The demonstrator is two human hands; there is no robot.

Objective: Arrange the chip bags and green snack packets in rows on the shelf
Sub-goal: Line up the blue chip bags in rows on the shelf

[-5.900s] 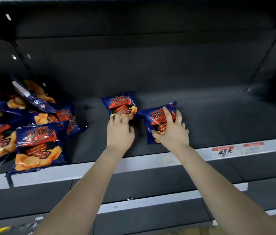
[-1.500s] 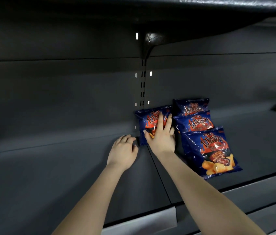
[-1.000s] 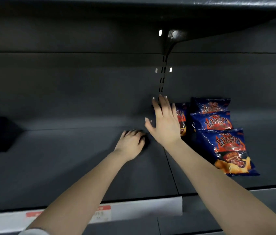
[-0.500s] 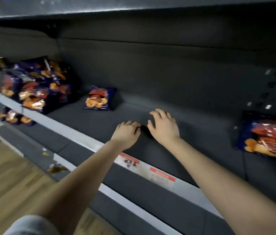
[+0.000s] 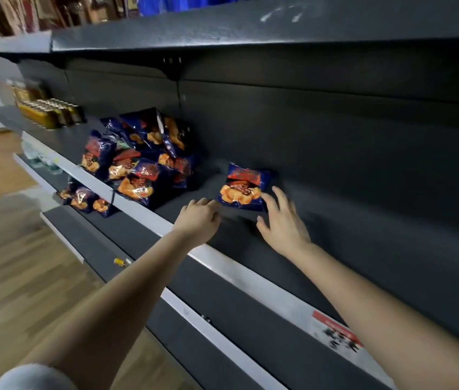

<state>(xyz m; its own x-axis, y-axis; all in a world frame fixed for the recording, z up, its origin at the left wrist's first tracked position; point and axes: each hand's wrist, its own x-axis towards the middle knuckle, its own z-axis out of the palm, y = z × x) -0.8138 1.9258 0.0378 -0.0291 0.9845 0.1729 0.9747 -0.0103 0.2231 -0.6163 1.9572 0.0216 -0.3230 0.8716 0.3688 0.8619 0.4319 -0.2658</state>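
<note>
A: What do we see, starting with the biggest thing?

B: We see a dark grey shelf (image 5: 335,220) running from the upper left to the lower right, with a pale strip along its front edge. A red and white price label (image 5: 336,334) sits on that strip toward the right end.

A: And the chip bags?

B: We see a heap of blue chip bags (image 5: 138,161) piled toward the left end of the shelf, from back wall to front edge. A single chip bag (image 5: 241,188) lies apart from the heap, mid-shelf, nearer the back wall.

A: Where are our hands?

B: Our left hand (image 5: 198,220) is loosely curled and holds nothing, its fingers at the single bag's near left corner. Our right hand (image 5: 283,223) is spread wide and holds nothing, its fingertips beside the bag's right edge. The blur keeps us from telling whether either hand touches it.
</note>
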